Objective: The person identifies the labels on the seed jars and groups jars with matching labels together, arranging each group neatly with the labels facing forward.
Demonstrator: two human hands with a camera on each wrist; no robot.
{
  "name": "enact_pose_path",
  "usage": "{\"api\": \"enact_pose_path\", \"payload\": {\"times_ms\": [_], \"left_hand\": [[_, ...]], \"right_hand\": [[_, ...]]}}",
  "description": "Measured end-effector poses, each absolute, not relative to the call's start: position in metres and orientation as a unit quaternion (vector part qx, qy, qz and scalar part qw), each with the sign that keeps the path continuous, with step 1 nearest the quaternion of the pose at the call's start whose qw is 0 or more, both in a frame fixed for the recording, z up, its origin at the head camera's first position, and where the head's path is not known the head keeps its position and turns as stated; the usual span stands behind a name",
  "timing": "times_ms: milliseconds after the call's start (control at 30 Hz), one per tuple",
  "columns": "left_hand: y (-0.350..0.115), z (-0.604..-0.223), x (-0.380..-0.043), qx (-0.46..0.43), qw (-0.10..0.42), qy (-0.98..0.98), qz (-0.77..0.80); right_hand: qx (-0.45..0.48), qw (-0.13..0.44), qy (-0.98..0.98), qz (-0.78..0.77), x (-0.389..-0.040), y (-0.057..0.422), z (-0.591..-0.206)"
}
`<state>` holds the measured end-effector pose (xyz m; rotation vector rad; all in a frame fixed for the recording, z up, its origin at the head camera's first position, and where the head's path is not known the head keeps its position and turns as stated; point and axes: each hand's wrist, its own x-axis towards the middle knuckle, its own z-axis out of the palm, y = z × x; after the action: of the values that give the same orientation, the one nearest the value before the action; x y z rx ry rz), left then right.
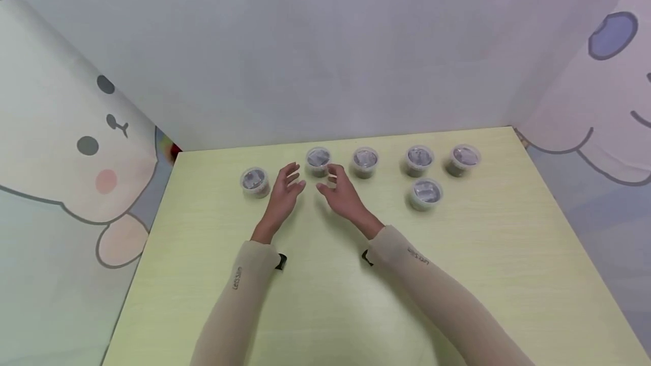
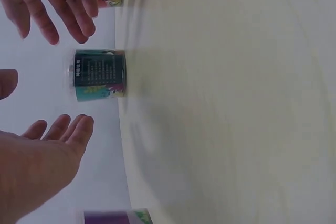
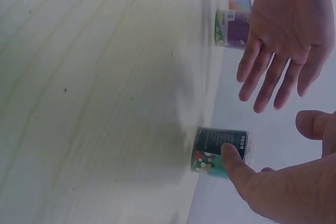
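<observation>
A small tub [image 1: 318, 161] with a clear lid and a dark green and teal label [image 2: 100, 74] stands upright near the table's back edge. My left hand [image 1: 282, 194] reaches toward it from the left, fingers loosely bent, holding nothing. From the other side comes my right hand [image 1: 344, 195], also with nothing in it, its fingertips overlapping the tub's right side in the head view. The two palms face each other across a gap. Just left of my left hand is another tub [image 1: 255, 182], whose label [image 3: 233, 29] looks purple in the right wrist view.
To the right along the back stand more lidded tubs: one [image 1: 365, 161] near my right hand, two farther right [image 1: 419, 160] [image 1: 464, 158], and one [image 1: 425, 194] closer to me. The pale yellow table [image 1: 325, 298] meets a white cloth backdrop [image 1: 325, 61].
</observation>
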<state>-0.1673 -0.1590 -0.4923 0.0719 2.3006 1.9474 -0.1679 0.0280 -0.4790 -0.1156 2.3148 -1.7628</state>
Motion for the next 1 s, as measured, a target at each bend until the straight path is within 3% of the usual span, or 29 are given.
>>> {"api": "enact_pose_path", "payload": {"times_ms": [1000], "left_hand": [[-0.127,-0.506,-0.195,-0.037,0.107,0.748,0.654]], "right_hand": [[-0.027,0.128,0.823,-0.553,-0.201,0.026,-0.497]]}}
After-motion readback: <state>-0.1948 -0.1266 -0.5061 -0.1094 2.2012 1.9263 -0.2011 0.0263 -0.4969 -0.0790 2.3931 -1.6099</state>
